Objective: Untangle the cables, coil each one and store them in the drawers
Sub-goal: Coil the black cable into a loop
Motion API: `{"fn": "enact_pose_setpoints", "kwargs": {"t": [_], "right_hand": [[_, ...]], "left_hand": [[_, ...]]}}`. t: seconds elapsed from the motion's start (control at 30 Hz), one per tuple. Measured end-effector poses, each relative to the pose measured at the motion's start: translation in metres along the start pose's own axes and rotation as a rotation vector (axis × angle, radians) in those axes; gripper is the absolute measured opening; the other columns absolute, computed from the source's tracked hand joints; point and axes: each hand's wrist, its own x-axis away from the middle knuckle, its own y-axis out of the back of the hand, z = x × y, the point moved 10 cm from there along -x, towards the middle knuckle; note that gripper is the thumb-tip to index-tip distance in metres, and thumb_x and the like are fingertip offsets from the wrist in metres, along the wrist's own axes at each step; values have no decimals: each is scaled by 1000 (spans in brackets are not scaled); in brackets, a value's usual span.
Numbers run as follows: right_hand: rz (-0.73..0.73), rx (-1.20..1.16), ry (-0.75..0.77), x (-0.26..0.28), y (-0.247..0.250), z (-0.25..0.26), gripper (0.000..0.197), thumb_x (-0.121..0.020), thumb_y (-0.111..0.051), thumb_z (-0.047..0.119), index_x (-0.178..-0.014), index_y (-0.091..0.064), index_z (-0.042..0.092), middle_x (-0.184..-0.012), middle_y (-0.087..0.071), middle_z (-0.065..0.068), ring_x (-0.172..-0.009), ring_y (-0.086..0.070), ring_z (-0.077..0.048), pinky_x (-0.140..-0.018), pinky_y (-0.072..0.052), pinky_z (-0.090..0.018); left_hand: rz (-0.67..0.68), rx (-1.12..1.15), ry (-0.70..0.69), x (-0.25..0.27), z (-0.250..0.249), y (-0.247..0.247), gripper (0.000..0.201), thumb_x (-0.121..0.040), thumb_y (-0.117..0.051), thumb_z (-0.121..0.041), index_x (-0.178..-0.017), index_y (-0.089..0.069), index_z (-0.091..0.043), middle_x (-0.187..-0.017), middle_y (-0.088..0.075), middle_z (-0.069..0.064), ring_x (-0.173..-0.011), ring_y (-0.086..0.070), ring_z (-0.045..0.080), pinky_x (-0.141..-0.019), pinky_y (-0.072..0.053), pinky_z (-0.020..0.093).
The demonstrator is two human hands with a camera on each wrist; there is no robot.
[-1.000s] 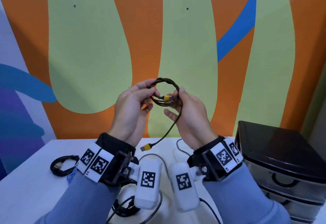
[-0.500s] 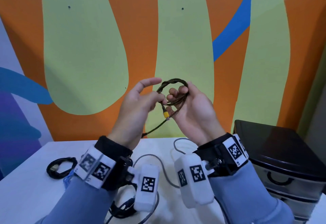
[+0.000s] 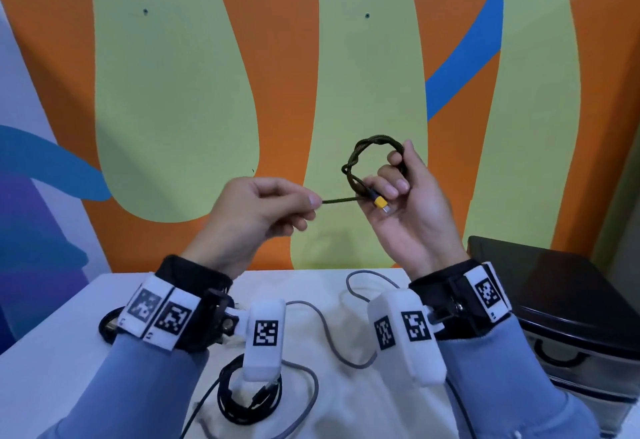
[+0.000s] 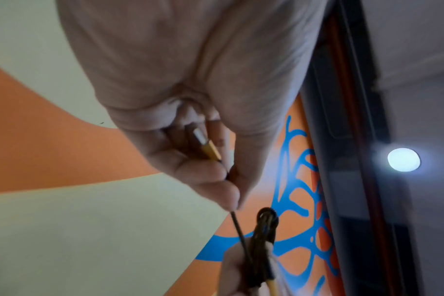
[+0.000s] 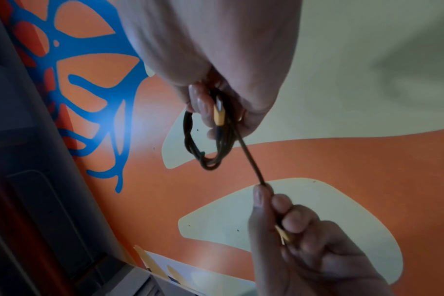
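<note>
A dark braided cable [image 3: 367,148] with yellow plugs is held up in front of the wall, wound into a small coil. My right hand [image 3: 398,193] grips the coil, and one yellow plug [image 3: 380,202] sticks out under its fingers. My left hand [image 3: 277,203] pinches the cable's free end [image 3: 341,199] between thumb and fingers, pulled out straight to the left. In the left wrist view the other yellow plug [image 4: 210,150] lies inside that hand. The right wrist view shows the coil [image 5: 205,144] hanging from the right fingers.
On the white table [image 3: 62,369] lie a grey cable [image 3: 325,328], a coiled black cable [image 3: 249,400] near me, and another black coil [image 3: 105,326] at the left behind my wrist. A dark drawer unit [image 3: 561,317] stands at the right, drawers shut.
My hands have drawn apart: the left pulled the free end out to the left, taut. The right hand kept the coil and turned palm toward me.
</note>
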Motion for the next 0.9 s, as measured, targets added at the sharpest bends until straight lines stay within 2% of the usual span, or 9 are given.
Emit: {"fn": "enact_pose_setpoints", "kwargs": {"t": [0.13, 0.23, 0.4, 0.5, 0.53, 0.6, 0.67, 0.77, 0.9], "right_hand": [[-10, 53, -21, 5, -8, -13, 30, -104, -62, 40, -84, -59, 17, -58, -29, 6, -44, -33, -9, -59, -49, -19], [-48, 122, 19, 6, -8, -16, 30, -103, -64, 37, -85, -62, 13, -59, -27, 5, -44, -30, -8, -48, -38, -17], [-83, 260, 154, 7, -2, 0, 31, -104, -64, 35, -89, -67, 8, -64, -23, 3, -53, -24, -12, -47, -29, -19], [-42, 432, 273, 11, -12, 6, 33, -105, -62, 34, -81, -70, 13, -64, -25, 2, -56, -25, -13, -49, -30, -21], [-16, 467, 304, 13, -18, 6, 35, -105, -62, 34, -76, -69, 16, -63, -27, 2, -56, -26, -13, -49, -31, -21], [23, 467, 324, 17, -27, 3, 37, -106, -60, 34, -75, -68, 16, -62, -27, 2, -55, -26, -13, -51, -32, -23], [30, 434, 317, 19, -30, -1, 34, -107, -58, 33, -82, -68, 12, -60, -23, 3, -55, -23, -14, -52, -31, -23], [10, 401, 338, 22, -29, -4, 36, -109, -56, 32, -76, -61, 16, -59, -23, 6, -53, -22, -12, -47, -31, -20], [-24, 434, 425, 28, -29, 0, 36, -108, -58, 28, -78, -60, 8, -58, -43, 6, -49, -29, -10, -46, -35, -20]], "left_hand": [[-25, 507, 117, 1, 5, -4, 21, -88, -73, -6, -69, -79, -14, -71, -65, 2, -58, -58, 6, -54, -49, 11], [84, 636, 66, 5, -7, -21, 10, -84, -72, -9, -82, -81, -11, -78, -65, 3, -65, -59, 7, -61, -51, 13], [144, 215, -214, 11, -33, -26, 18, -90, -75, -15, -107, -82, -15, -97, -64, 0, -83, -54, 9, -84, -44, 27], [165, -83, -361, 18, -47, -40, 29, -95, -75, -14, -123, -78, -14, -117, -76, -9, -118, -63, 8, -107, -47, 34], [147, -114, -380, 20, -50, -42, 29, -95, -75, -10, -123, -78, -13, -116, -77, -9, -115, -66, 7, -105, -49, 34], [76, -114, -403, 22, -53, -40, 32, -93, -77, -1, -122, -78, -15, -101, -79, -7, -92, -71, 8, -91, -57, 32], [-12, -94, -410, 24, -56, -35, 44, -90, -78, 4, -127, -68, -18, -91, -78, 6, -75, -74, 22, -83, -61, 34], [-122, -56, -318, 22, -49, -25, 60, -88, -80, 2, -129, -44, -23, -96, -77, 17, -73, -76, 37, -85, -63, 42], [-217, -194, -259, 15, -34, -20, 42, -87, -84, -11, -120, -62, -26, -85, -77, 4, -73, -78, 25, -83, -63, 54]]}}
